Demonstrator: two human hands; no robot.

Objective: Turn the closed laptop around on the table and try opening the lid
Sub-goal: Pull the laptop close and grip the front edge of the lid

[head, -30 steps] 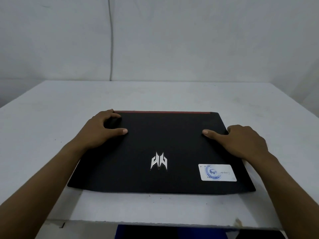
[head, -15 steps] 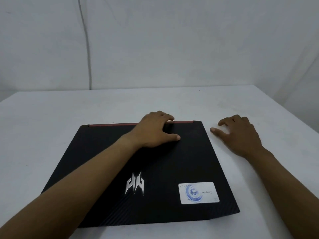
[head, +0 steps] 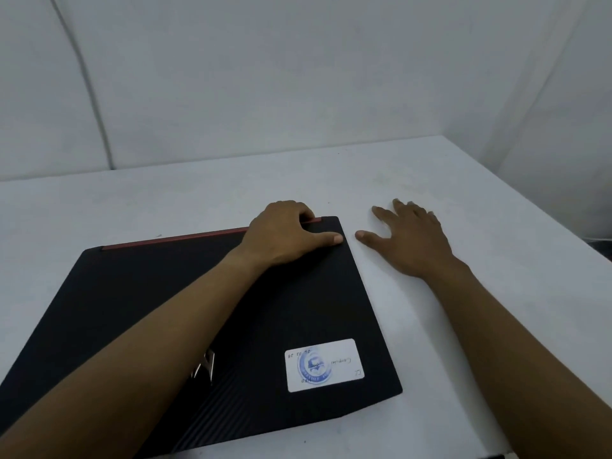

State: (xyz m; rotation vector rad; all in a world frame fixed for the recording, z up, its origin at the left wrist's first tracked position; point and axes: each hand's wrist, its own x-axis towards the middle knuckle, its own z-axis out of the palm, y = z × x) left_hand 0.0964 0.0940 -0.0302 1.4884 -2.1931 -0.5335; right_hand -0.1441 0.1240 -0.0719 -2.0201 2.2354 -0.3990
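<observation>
A closed black laptop [head: 139, 313] lies flat on the white table [head: 430, 180], its red hinge strip along the far edge. A white sticker [head: 326, 364] sits on the lid's near right part, and my forearm partly covers a silver logo. My left hand [head: 284, 235] reaches across the lid and grips the far right corner, fingers curled over the far edge, thumb flat on top. My right hand [head: 407, 240] rests palm down on the table just right of that corner, fingers spread, not touching the laptop.
A pale wall stands close behind the table, with a thin cable [head: 89, 94] running down it at the left. The table's right edge [head: 563, 226] slants away near my right hand.
My left hand slid from the lid's far left corner to its far right corner. My right hand left the lid and now rests on the table. The laptop's far edge has tilted slightly.
</observation>
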